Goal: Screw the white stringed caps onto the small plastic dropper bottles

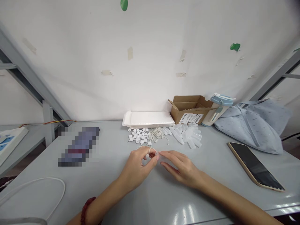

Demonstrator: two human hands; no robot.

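Note:
My left hand (138, 164) is closed in a pinch on a small translucent plastic piece (156, 154) in the middle of the table. A thin white cord (150, 151) loops over its fingers. My right hand (181, 164) comes in from the other side, its index fingertip at the piece and its thumb held apart from the index finger. Just behind the hands lie small white caps (140, 135) in a pile, a tangle of cream cords (156, 133) and a heap of translucent plastic strips (187, 134).
A white padded envelope (150, 118), an open cardboard box (191, 109) and a blue-lidded bottle (217, 110) line the wall. To the right are a light blue bag (253, 125) and a phone (256, 165). A pixelated dark object (81, 145) and a white cable (63, 187) lie left.

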